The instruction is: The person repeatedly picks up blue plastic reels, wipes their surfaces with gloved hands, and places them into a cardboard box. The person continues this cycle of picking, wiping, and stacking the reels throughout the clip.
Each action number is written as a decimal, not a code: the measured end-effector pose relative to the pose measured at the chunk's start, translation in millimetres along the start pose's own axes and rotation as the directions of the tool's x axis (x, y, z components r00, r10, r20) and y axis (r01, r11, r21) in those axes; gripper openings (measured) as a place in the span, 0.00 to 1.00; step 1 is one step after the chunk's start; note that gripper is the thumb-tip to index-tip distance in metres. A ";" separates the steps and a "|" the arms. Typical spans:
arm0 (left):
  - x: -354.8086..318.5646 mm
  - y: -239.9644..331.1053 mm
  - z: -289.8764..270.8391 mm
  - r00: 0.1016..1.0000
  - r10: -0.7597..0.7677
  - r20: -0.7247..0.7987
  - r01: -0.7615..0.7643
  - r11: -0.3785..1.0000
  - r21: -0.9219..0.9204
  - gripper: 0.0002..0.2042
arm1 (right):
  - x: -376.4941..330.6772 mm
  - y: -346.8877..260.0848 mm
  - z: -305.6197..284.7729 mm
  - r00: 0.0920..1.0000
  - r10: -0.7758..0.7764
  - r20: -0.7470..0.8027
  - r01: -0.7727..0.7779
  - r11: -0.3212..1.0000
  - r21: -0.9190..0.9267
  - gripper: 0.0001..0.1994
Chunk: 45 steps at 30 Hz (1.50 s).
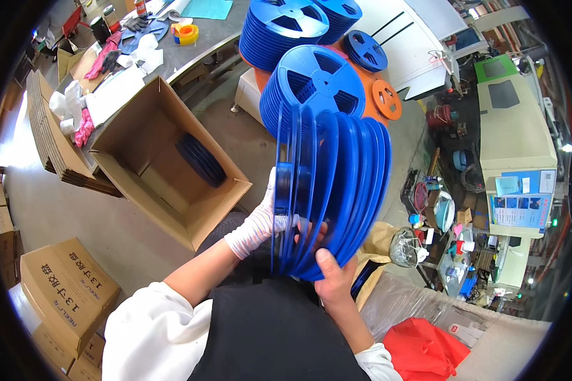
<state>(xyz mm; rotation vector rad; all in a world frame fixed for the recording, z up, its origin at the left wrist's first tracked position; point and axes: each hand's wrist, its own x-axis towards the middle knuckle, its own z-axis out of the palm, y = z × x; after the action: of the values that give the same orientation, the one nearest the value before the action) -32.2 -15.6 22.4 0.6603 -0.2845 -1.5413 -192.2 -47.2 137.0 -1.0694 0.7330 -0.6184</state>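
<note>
Between both hands' fingers (329, 261), blue reels (333, 190) stand clamped.

A fanned bundle of thin blue plastic reels (333, 190) stands on edge, upright, held in mid-air.

the reels (337, 190) are blue. the left hand (260, 222) wears a white glove with pink stripes. the open box (165, 159) is brown.

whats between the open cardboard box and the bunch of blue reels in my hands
In the head view, only bare grey floor lies between the open cardboard box and the held blue reels. The gloved left hand reaches in at the box's near corner.
</note>
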 end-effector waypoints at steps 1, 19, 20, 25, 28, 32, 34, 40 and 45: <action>3.5 -3.8 1.4 0.996 -0.067 0.055 0.075 0.984 -0.161 0.38 | 0.6 -1.4 3.2 0.999 0.020 0.031 -0.018 0.998 -0.062 0.27; -49.3 21.1 -34.8 0.959 0.221 0.175 -0.077 0.802 -0.593 0.36 | -9.3 2.6 -72.7 0.897 0.084 -0.434 -0.140 0.985 -0.097 0.20; -48.4 17.6 -36.5 0.956 0.229 0.183 -0.069 0.783 -0.619 0.36 | -11.1 4.7 -75.4 0.887 0.084 -0.453 -0.132 0.988 -0.076 0.21; -46.9 7.7 -39.7 0.965 0.213 0.151 -0.046 0.708 -0.705 0.35 | -13.8 7.7 -80.1 0.821 0.111 -0.560 -0.149 0.989 -0.022 0.20; -47.0 8.1 -40.9 0.958 0.257 0.127 -0.081 0.666 -0.742 0.32 | -12.9 6.9 -80.5 0.807 0.121 -0.577 -0.158 0.987 -0.014 0.20; -44.9 11.8 -44.8 0.949 0.283 0.140 -0.069 0.620 -0.782 0.27 | -11.6 9.6 -86.0 0.775 0.132 -0.618 -0.148 0.989 0.026 0.19; -44.0 15.3 -46.6 0.949 0.282 0.138 -0.065 0.607 -0.792 0.27 | -12.0 12.1 -90.8 0.779 0.136 -0.612 -0.126 0.990 0.059 0.18; -59.0 25.1 -53.7 0.954 0.298 0.038 -0.160 0.612 -0.774 0.27 | -12.0 18.7 -99.1 0.794 0.167 -0.585 -0.092 0.983 0.157 0.18; -98.7 -7.9 -125.4 0.897 0.157 -0.413 -0.339 0.844 -0.416 0.24 | -12.4 21.8 -96.9 0.773 0.136 -0.620 -0.084 0.990 0.113 0.20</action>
<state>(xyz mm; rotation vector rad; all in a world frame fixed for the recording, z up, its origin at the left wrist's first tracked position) 27.8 107.9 -59.3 0.4739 0.2842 -1.1388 -273.5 -83.1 91.2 -0.7265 1.3344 -0.9110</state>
